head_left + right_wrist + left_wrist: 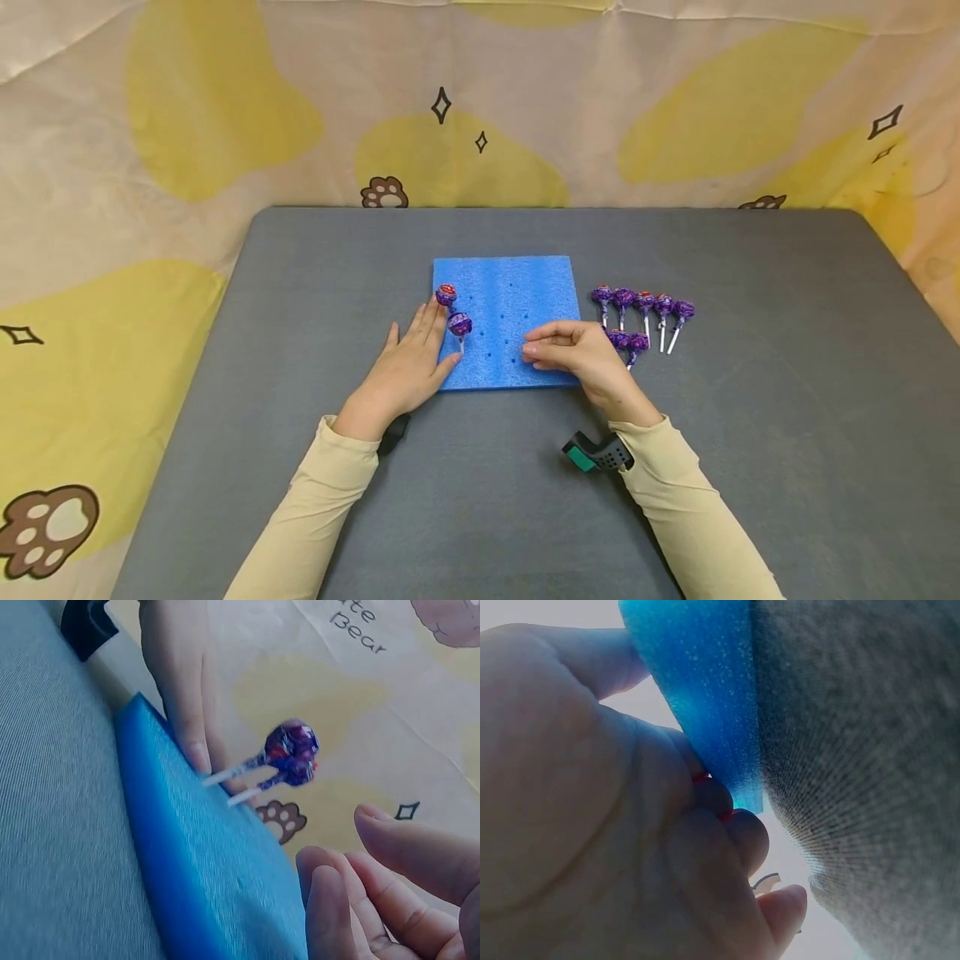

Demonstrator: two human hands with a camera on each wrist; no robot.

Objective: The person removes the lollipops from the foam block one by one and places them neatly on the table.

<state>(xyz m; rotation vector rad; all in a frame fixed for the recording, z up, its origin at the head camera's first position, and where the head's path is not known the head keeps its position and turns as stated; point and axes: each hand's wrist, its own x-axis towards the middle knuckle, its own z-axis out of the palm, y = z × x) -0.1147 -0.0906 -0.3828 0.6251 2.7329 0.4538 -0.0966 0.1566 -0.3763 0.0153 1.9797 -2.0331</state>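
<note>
A blue foam board (540, 283) dotted with small holes lies on the table. Two lollipops in purple wrappers stand by their white sticks at its left side: a nearer lollipop (460, 324) and a farther lollipop (446, 294). My left hand (405, 371) rests along the board's left edge, fingers extended and thumb at the near left corner. Over the board's right part hovers my right hand (588, 358), its fingers bent. In the right wrist view the thumb (420, 851) is apart from the fingers, with nothing between them.
Right of the board, several purple lollipops (645, 302) lie in a row, sticks toward me. Nearer, more lollipops (637, 343) are partly hidden by my right hand. The grey table (787, 375) ends at a patterned cloth (525, 100).
</note>
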